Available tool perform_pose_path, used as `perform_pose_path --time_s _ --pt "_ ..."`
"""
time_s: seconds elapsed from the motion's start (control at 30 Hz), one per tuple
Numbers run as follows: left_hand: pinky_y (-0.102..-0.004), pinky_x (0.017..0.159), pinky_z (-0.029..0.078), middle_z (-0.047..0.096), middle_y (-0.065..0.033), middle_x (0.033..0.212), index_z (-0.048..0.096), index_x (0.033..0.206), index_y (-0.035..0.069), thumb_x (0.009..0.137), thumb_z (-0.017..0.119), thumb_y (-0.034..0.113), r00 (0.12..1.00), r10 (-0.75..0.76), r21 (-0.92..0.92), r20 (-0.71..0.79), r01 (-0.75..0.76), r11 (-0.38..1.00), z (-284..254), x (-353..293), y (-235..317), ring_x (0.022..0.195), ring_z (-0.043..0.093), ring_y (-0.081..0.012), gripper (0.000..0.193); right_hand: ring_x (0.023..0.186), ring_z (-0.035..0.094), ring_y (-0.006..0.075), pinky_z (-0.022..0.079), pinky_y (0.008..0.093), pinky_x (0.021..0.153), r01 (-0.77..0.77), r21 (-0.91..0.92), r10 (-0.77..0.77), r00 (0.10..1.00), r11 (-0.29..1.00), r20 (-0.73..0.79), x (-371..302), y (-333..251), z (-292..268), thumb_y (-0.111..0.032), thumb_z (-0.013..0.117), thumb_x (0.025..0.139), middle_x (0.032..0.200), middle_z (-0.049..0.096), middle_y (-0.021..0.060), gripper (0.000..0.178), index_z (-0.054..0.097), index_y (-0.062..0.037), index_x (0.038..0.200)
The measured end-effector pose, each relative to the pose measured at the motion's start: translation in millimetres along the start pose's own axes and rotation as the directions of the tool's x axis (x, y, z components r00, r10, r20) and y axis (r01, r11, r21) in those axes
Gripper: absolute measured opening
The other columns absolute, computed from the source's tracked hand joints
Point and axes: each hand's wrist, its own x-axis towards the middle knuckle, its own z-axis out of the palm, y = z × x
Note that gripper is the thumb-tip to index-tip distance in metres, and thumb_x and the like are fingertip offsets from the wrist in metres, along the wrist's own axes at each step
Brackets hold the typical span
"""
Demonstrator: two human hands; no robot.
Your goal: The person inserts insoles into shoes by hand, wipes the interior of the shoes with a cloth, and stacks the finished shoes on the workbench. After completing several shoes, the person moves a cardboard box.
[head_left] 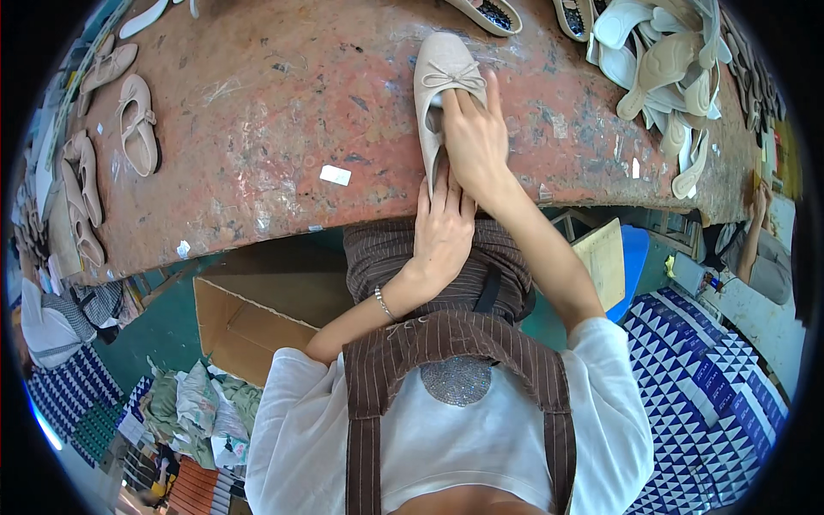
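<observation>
1. head view: a beige ballet flat [442, 94] with a small bow at the toe lies on the worn reddish workbench [257, 129], its heel end at the near edge, right in front of the person.
2. the right hand [475, 142] lies over the shoe's opening, fingers pushed down inside it, pressing. it is curled partway, not a fist, and grips the shoe's edge as far as i can see.
3. the left hand [442, 232] sits just below the right, at the bench edge, fingers laid flat against the heel end of the shoe. whether it clamps the heel or only steadies it, i cannot tell.
4. well off to the left of the hands, several more beige shoes [137, 124] lie on the bench. they look put together, though their insides cannot be read from here.
5. up and to the right of the hands sits a heap of pale insoles [665, 60], loose and unfitted.
6. my reading: this shoe is midway, something being pressed inside it. with that heap of insoles waiting, a good deal looks left.
</observation>
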Motion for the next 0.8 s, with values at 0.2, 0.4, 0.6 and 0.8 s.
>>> perform_pose_path --time_s 0.2,0.4,0.6,0.8 --pt "-0.0555 0.113 0.029 0.041 -0.0268 0.145 0.048 0.140 -0.004 0.086 0.056 0.018 0.999 -0.044 -0.122 0.012 0.045 0.991 18.6 -13.5 -1.5 0.143 0.028 -0.0413 0.059 0.117 0.060 0.0366 0.026 0.0518 0.117 0.087 0.015 -0.083 0.983 0.996 -0.164 -49.8 -16.3 16.0 -0.004 0.052 0.082 0.121 0.061 0.0274 0.050 0.050 0.0151 0.129" --pt "-0.0592 0.107 0.034 0.057 -0.0225 0.122 0.063 0.118 -0.004 0.081 0.063 0.013 0.999 0.036 -0.104 -0.021 -0.037 0.994 12.2 -6.9 -5.3 0.122 0.048 -0.0386 0.040 0.115 0.058 0.0313 0.018 0.0530 0.119 0.022 -0.082 -0.027 0.998 0.996 -0.056 -2.8 -4.7 17.4 -0.014 0.047 0.087 0.114 0.061 0.0215 0.033 0.060 0.0029 0.113" --pt "-0.0539 0.103 0.038 0.054 -0.0254 0.131 0.057 0.128 -0.005 0.086 0.069 0.014 0.992 -0.042 -0.086 -0.116 0.032 0.996 10.4 2.5 -4.5 0.124 0.051 -0.0395 0.047 0.100 0.066 0.0320 0.011 0.0732 0.112 0.060 -0.081 -0.023 0.918 0.995 0.397 36.4 -3.1 4.2 -0.009 0.053 0.084 0.097 0.067 0.0175 0.024 0.068 0.0036 0.098" --pt "-0.0520 0.107 0.038 0.054 -0.0305 0.136 0.055 0.131 -0.009 0.096 0.057 0.018 0.952 -0.218 -0.215 -0.214 0.171 0.961 -43.3 -61.0 -91.0 0.128 0.051 -0.0449 0.044 0.114 0.066 0.0229 0.041 0.0448 0.111 0.195 0.747 -0.264 0.964 0.635 -0.027 19.3 79.6 -71.1 0.001 0.056 0.091 0.112 0.072 0.0109 0.043 0.064 -0.0142 0.131"
